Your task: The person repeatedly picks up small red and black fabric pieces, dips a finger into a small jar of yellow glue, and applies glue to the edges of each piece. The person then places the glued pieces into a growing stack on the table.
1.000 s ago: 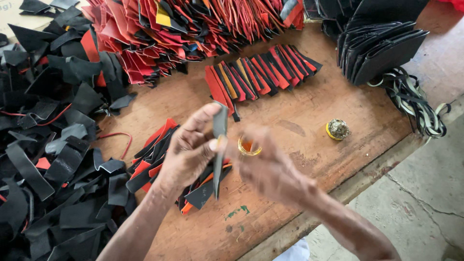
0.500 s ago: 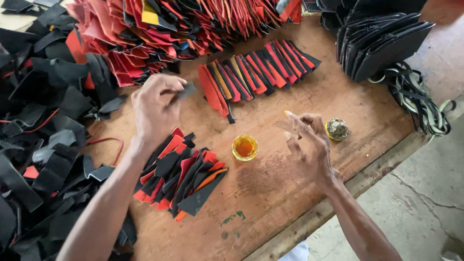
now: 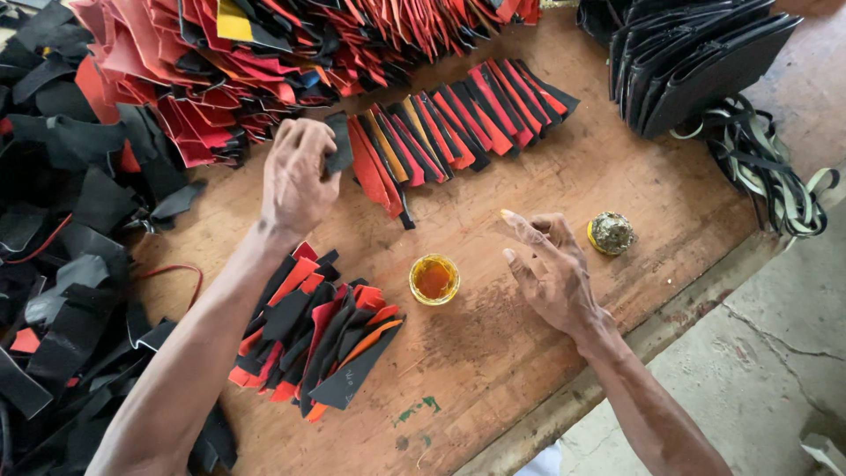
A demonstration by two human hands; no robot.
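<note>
The left hand [image 3: 298, 181] is closed on a dark leather strip [image 3: 338, 143], pinching it between thumb and fingers at the left end of a fanned row of red and black strips [image 3: 458, 123] that runs toward the far right across the wooden table [image 3: 564, 189]. The right hand [image 3: 553, 271] hovers over the table, empty, its fingers spread loosely; the tip of its forefinger looks yellowish. Between the two hands, a little nearer, stands a small round cup of amber glue [image 3: 434, 278], apart from both. Just right of the right hand sits a small round lid crusted with dried glue [image 3: 611, 233], close to the fingers but not touching them.

Under the left forearm lies a near stack of cut red, orange and black pieces [image 3: 319, 339]. At the far left a large heap of red leather pieces [image 3: 176, 62] rises, and loose black scraps [image 3: 62, 264] cover the left edge of the table. At the far right stands a stack of black folded pieces [image 3: 696, 53], with a bundle of black and pale straps [image 3: 767, 172] beside it by the table's edge
</note>
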